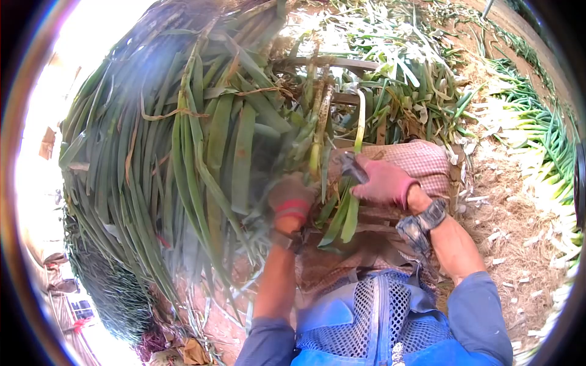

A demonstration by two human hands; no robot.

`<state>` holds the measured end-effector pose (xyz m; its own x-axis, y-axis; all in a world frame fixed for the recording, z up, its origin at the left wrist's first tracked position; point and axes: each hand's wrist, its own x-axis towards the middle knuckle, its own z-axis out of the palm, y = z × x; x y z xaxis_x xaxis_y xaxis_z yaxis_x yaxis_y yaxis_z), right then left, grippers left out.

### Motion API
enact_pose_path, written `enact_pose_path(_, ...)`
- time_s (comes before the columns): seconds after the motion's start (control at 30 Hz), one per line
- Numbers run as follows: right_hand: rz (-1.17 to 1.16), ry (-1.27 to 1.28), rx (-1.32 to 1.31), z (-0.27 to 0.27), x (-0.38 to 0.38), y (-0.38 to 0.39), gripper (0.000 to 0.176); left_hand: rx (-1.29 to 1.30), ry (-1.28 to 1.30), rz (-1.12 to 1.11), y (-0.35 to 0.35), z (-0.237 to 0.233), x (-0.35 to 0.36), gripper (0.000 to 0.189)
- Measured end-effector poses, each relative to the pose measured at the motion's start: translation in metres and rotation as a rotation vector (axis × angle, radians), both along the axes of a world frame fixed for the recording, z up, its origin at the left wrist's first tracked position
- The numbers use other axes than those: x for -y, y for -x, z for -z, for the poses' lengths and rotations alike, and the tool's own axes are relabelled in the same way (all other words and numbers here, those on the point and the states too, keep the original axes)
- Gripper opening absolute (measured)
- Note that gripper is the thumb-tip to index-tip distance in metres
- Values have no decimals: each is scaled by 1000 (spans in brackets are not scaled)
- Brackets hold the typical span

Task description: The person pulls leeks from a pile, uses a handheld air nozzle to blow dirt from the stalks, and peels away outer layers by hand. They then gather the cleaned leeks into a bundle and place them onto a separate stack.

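My right hand, in a pink glove, is closed around a green onion. Its pale stem points up and away, while the green leaves hang below the hand. A dark grey piece shows at the thumb side of this hand, its kind unclear. To the left, my left hand wears a grey and pink glove and is right at the edge of the leaf pile. Its fingers are blurred and partly hidden by leaves. Brownish stalks stand just beyond it.
A tall heap of green onions fills the left side. Ahead are wooden slats, a checkered cloth pad and loose leaf trimmings. More green onions lie in a row on the right, beyond straw-strewn ground.
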<state>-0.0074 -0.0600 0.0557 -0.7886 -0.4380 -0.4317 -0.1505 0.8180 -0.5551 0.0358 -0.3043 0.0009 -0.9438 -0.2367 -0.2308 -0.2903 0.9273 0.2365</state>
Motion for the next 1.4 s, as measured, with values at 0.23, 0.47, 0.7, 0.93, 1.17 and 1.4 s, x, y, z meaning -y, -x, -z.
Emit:
enact_pose_path(0.23,122,113,-29,5,-13,28,89,34,29,21,0,-17,-1,72)
enact_pose_path(0.47,124,156,-9,-16,-59,-6,103,21,18,5,7,-14,0,72)
enact_pose_path(0.7,-79,271,-81,6,-52,-64,105,103,-61,-11,17,-15,5,73)
enact_pose_path(0.93,-38,167,43,-9,-30,-58,100,52,-130,-13,16,-12,5,72)
enact_pose_path(1.17,-97,-25,143,-22,-12,-23,96,88,-99,-24,14,-14,4,71)
enact_pose_path(1.4,23,-14,27,16,-4,41,84,78,-102,-17,14,-14,5,68)
